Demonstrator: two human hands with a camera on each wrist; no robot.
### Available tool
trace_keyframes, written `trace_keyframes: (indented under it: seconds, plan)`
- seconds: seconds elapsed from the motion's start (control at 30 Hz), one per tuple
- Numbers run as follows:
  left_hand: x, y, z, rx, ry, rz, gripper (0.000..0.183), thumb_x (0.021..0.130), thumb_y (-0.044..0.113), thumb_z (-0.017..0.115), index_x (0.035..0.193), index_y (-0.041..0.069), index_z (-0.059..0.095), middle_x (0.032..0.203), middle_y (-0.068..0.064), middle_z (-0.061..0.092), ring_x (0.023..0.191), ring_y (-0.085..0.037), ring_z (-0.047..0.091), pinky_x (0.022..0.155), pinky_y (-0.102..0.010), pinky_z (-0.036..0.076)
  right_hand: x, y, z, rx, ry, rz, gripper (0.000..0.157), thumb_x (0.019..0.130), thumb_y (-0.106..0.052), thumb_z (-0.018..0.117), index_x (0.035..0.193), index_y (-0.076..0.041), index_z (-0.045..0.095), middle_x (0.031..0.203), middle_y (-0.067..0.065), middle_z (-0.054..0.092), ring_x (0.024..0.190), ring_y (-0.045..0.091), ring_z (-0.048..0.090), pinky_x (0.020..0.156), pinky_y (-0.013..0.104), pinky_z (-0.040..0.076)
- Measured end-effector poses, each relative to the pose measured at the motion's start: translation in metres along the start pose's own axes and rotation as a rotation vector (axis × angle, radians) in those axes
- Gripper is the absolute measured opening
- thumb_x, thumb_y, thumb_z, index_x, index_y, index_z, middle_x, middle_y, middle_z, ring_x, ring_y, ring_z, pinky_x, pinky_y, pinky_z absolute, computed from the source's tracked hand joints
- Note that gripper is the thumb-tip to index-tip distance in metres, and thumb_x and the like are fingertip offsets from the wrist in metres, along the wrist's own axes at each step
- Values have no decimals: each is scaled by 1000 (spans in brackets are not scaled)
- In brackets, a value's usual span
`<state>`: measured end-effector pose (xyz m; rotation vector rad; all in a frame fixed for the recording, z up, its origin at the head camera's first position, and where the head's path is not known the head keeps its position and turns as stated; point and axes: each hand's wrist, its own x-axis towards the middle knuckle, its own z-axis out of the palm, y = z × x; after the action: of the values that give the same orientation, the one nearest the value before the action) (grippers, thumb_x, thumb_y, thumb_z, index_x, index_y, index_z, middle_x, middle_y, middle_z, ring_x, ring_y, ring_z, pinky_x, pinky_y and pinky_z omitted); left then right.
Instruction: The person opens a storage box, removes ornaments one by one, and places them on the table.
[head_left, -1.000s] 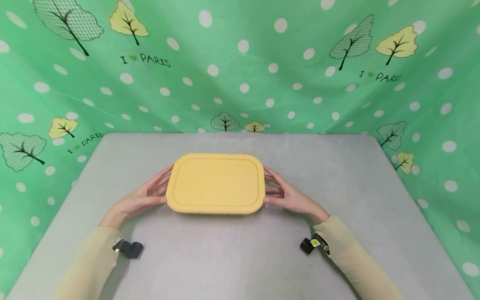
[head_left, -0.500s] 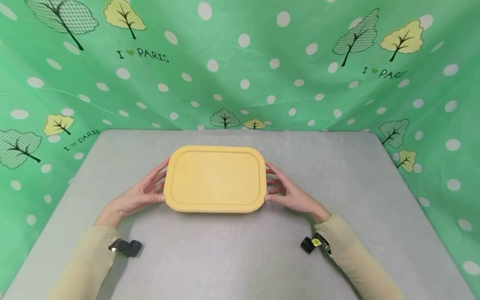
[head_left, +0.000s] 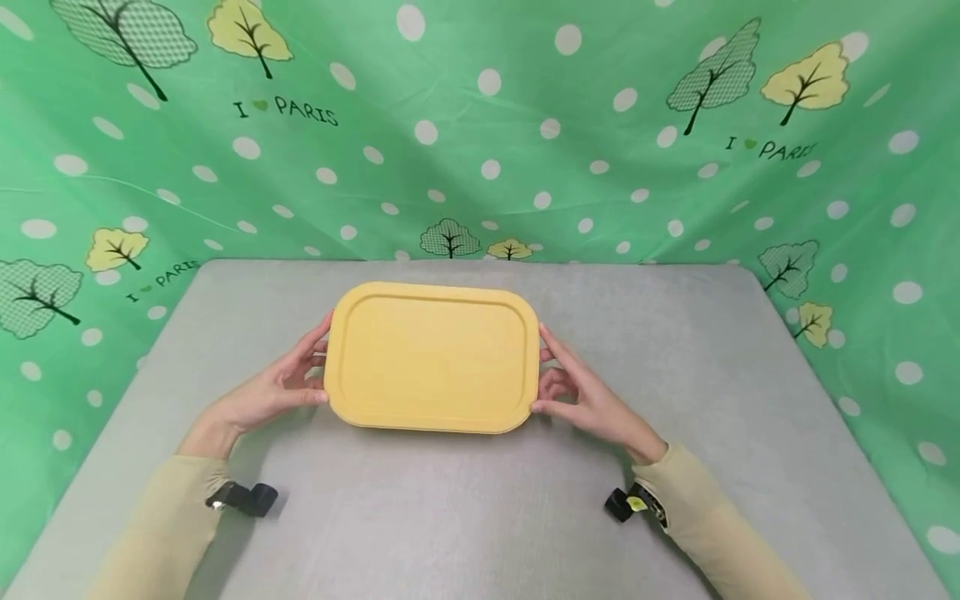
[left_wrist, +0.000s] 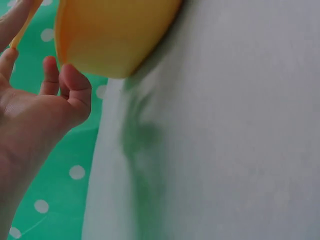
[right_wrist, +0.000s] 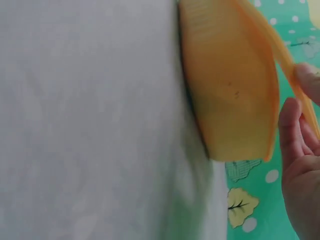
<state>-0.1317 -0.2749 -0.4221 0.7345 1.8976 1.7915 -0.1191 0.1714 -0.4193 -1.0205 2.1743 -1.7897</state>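
A yellow rectangular lid (head_left: 435,358) with rounded corners is gripped at its two short ends. It is tilted above a yellow plastic box (left_wrist: 115,35), whose opening it hides in the head view. My left hand (head_left: 273,392) pinches the lid's left end, some fingers curled near the box rim in the left wrist view. On the other side, my right hand (head_left: 588,400) holds the right end, thumb on top and fingers beneath. In the right wrist view a wedge-shaped gap shows between the lid (right_wrist: 287,57) and the box wall (right_wrist: 230,85).
The box stands on a grey table (head_left: 435,533). Behind and beside it hangs a green curtain (head_left: 315,233) with white dots and printed trees. A black strapped camera (head_left: 243,498) sits on the left wrist and another black camera (head_left: 622,504) on the right.
The lid has risen toward the head camera and tilted, looking larger in the head view. My hands have moved slightly apart with it; the head view has shifted a little.
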Motion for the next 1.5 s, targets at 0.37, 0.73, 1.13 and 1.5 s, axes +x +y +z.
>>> trace_keyframes:
  seconds: [0.37, 0.73, 1.13, 1.5]
  plan:
    - [7, 21, -1, -3, 47, 88, 95, 84, -23, 54, 157, 19, 9, 118, -12, 44, 101, -14, 50, 88, -24, 47, 16, -2, -12, 115, 21, -43, 100, 79, 22, 65, 155, -8, 7, 120, 23, 38, 94, 16, 58, 81, 29, 53]
    - [34, 27, -12, -46, 104, 35, 88, 90, -16, 55, 157, 21, 12, 109, -9, 46, 97, -13, 59, 88, -25, 50, 44, -5, -33, 131, 60, 74, 95, 83, 21, 61, 156, -7, 7, 123, 19, 36, 96, 15, 58, 84, 27, 52]
    - [75, 26, -30, -49, 261, -9, 73, 93, -11, 53, 155, 15, 24, 110, -12, 48, 96, -15, 58, 87, -22, 49, 79, 9, -44, 73, 245, 209, 79, 86, 12, 64, 151, -7, 24, 131, 20, 42, 95, 20, 59, 81, 26, 52]
    - [101, 12, -40, -69, 309, -3, 68, 94, -14, 48, 153, 7, 23, 109, -11, 48, 91, -13, 59, 82, -25, 52, 98, 32, -57, 172, 261, 282, 82, 86, 13, 62, 154, -14, 24, 140, 16, 38, 94, 17, 58, 82, 25, 50]
